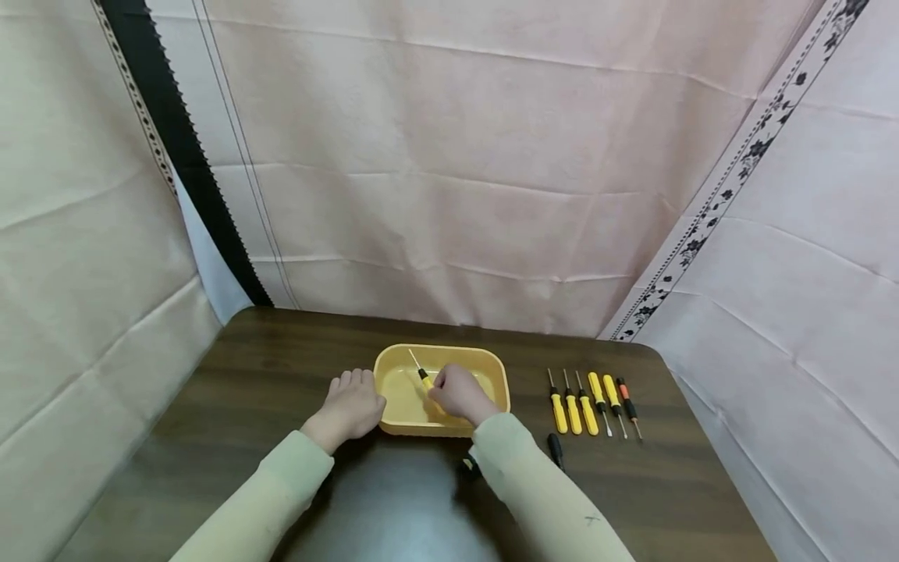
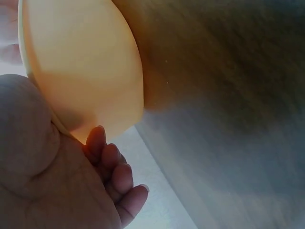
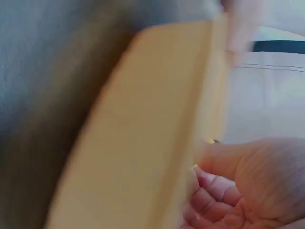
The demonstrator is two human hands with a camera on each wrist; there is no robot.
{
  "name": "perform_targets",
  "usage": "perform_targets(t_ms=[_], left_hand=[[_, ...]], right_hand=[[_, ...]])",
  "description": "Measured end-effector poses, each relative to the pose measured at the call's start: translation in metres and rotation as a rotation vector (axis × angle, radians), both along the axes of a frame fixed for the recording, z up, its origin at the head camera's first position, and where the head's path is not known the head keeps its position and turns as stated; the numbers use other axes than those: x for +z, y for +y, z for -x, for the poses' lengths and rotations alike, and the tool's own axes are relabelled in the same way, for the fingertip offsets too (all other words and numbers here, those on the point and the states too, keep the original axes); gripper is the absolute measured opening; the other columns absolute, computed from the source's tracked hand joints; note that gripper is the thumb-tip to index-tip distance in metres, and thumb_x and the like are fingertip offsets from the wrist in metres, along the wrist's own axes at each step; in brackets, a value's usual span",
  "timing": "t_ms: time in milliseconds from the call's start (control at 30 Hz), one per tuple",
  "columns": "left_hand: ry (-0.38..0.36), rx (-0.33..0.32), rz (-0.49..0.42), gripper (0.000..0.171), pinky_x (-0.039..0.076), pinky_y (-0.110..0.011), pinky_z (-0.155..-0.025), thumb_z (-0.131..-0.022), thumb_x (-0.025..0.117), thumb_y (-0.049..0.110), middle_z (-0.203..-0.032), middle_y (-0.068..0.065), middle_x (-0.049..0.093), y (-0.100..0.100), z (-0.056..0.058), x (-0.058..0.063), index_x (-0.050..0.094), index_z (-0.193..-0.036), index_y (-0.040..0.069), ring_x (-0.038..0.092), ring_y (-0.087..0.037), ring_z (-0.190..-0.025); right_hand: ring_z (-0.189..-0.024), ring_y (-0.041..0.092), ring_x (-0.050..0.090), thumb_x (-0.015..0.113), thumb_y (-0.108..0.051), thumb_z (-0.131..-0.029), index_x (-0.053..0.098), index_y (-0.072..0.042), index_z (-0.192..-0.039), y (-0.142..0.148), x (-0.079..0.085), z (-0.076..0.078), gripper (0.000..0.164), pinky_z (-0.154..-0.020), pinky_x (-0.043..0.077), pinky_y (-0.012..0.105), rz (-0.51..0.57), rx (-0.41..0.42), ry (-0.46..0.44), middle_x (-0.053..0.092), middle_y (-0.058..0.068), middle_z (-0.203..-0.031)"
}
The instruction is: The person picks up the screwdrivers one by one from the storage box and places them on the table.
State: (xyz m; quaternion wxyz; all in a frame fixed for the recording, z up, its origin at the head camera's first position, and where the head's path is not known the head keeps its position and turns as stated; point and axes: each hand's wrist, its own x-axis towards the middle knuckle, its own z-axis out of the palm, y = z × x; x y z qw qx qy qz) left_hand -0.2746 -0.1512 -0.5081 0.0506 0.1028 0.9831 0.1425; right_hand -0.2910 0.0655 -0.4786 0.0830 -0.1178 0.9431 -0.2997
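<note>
A yellow plastic tray (image 1: pixel 421 430) stands on the dark wooden table. My left hand (image 1: pixel 349 407) is at its left end, holding the rim between thumb and fingers; in the left wrist view the palm (image 2: pixel 62 186) lies against the rim, fingers on the outer side. Inside the tray, my right hand (image 1: pixel 462 393) grips a screwdriver (image 1: pixel 425 378) by its yellow handle. The thin shaft slants up toward the tray's far left. Much of the handle is hidden by the fingers. In the blurred right wrist view, the tray wall (image 3: pixel 128 119) covers most of the screwdriver.
Right of the tray lies a row of several screwdrivers (image 1: pixel 573 411), mostly yellow-handled. At the row's right end, one screwdriver (image 1: pixel 627 402) is red and black. A black handle (image 1: pixel 556 450) shows partly beside my right sleeve. White cloth (image 1: pixel 449 172) hangs behind the table (image 1: pixel 295 343).
</note>
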Motion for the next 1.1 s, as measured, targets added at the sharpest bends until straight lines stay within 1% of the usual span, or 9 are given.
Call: perform_targets(t_ms=[100,167,267,367,467,667,867,933,1100], left_hand=[[0.011,-0.002,-0.015,0.028,0.029,-0.045,-0.081,-0.092,0.040,0.025,-0.090,-0.012,0.039,0.001,0.001,-0.003,0.047,-0.101,-0.001,0.035,-0.031,-0.087],[0.020,-0.004,-0.030,0.026,0.028,-0.045,-0.078,-0.092,0.041,0.024,-0.088,-0.011,0.039,-0.001,-0.002,-0.004,0.046,-0.098,-0.001,0.035,-0.031,-0.085],[0.019,-0.013,-0.047,0.023,0.027,-0.042,-0.076,-0.092,0.041,0.023,-0.087,-0.010,0.038,-0.002,-0.004,-0.004,0.045,-0.095,0.001,0.033,-0.030,-0.083],[0.015,-0.002,-0.057,0.021,0.027,-0.041,-0.077,-0.091,0.041,0.023,-0.087,-0.009,0.038,-0.001,-0.004,-0.003,0.045,-0.095,0.003,0.033,-0.029,-0.083],[0.016,0.011,-0.067,0.021,0.028,-0.042,-0.078,-0.091,0.041,0.023,-0.088,-0.009,0.039,-0.002,-0.003,-0.001,0.047,-0.096,0.003,0.034,-0.028,-0.084],[-0.002,0.022,-0.075,0.025,0.031,-0.043,-0.080,-0.092,0.042,0.025,-0.091,-0.008,0.042,-0.003,-0.001,-0.003,0.049,-0.101,0.004,0.037,-0.027,-0.087],[0.021,0.011,-0.086,0.023,0.030,-0.042,-0.077,-0.092,0.043,0.026,-0.087,-0.007,0.041,-0.005,-0.002,-0.003,0.049,-0.097,0.004,0.037,-0.027,-0.084],[0.030,0.007,-0.092,0.023,0.030,-0.042,-0.076,-0.092,0.043,0.026,-0.087,-0.007,0.041,-0.005,-0.002,-0.002,0.048,-0.096,0.004,0.037,-0.027,-0.083],[0.029,-0.001,-0.101,0.021,0.029,-0.042,-0.076,-0.093,0.043,0.025,-0.086,-0.008,0.041,-0.005,-0.004,-0.001,0.047,-0.094,0.005,0.036,-0.027,-0.083]], right_hand=[[-0.059,0.009,0.048,0.068,-0.017,-0.088,0.057,-0.010,-0.077,0.025,0.014,-0.006,0.017,-0.057,0.041,0.027,0.117,0.000,0.029,0.053,-0.004,-0.069],[-0.065,0.013,0.054,0.069,-0.017,-0.089,0.060,-0.008,-0.087,0.040,0.022,-0.010,0.013,-0.062,0.046,0.031,0.188,-0.007,0.014,0.059,0.001,-0.077],[-0.065,0.018,0.057,0.070,-0.017,-0.089,0.061,-0.007,-0.089,0.065,0.025,-0.014,0.013,-0.057,0.046,0.032,0.269,-0.026,-0.012,0.062,0.004,-0.078],[-0.067,0.020,0.058,0.070,-0.019,-0.090,0.062,-0.008,-0.091,0.087,0.026,-0.015,0.013,-0.056,0.047,0.032,0.295,-0.038,-0.022,0.062,0.004,-0.078],[-0.072,0.020,0.058,0.069,-0.022,-0.090,0.063,-0.009,-0.094,0.105,0.026,-0.015,0.015,-0.061,0.049,0.032,0.303,-0.051,-0.010,0.062,0.004,-0.081],[-0.080,0.019,0.056,0.067,-0.028,-0.092,0.064,-0.009,-0.103,0.142,0.019,-0.028,0.022,-0.068,0.047,0.034,0.282,-0.116,-0.007,0.062,0.003,-0.091],[-0.084,0.025,0.059,0.064,-0.026,-0.094,0.060,-0.003,-0.112,0.182,0.008,-0.049,0.030,-0.073,0.050,0.042,0.384,-0.194,-0.134,0.060,0.010,-0.095],[-0.086,0.024,0.060,0.064,-0.025,-0.094,0.057,0.001,-0.115,0.194,0.003,-0.055,0.033,-0.077,0.051,0.043,0.427,-0.226,-0.171,0.060,0.011,-0.098],[-0.090,0.021,0.059,0.063,-0.023,-0.095,0.056,0.006,-0.116,0.215,-0.009,-0.069,0.036,-0.081,0.050,0.043,0.457,-0.293,-0.237,0.061,0.012,-0.101]])
